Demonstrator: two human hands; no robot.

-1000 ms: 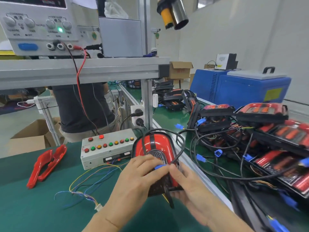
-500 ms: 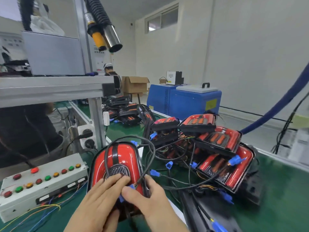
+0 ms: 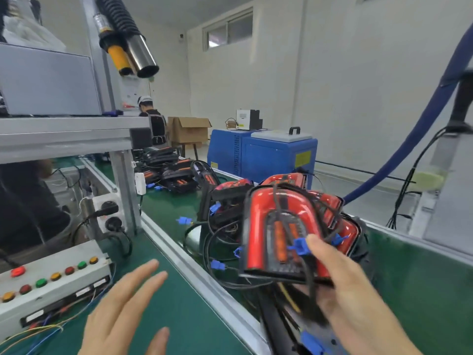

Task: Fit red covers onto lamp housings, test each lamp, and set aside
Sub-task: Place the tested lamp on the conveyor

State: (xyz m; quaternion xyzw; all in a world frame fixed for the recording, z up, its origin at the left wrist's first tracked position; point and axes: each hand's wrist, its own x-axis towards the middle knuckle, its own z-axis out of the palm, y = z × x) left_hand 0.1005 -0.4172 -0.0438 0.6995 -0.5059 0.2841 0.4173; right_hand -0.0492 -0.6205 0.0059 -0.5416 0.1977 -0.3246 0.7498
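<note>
The right hand (image 3: 350,285) alone gripped the covered lamp (image 3: 277,231), fingers curled under its lower edge and thumb pressing the blue connector (image 3: 300,246) — carrying it out over the pile of finished lamps (image 3: 330,206) on the conveyor. Half a second earlier both hands had held it above the bench (image 3: 174,298). The left hand (image 3: 122,306) had let go and hovered with fingers spread and straight, holding nothing. Judging by this, testing was done (set-aside step underway). The view had swung right, off the button box (image 3: 48,280).
</note>
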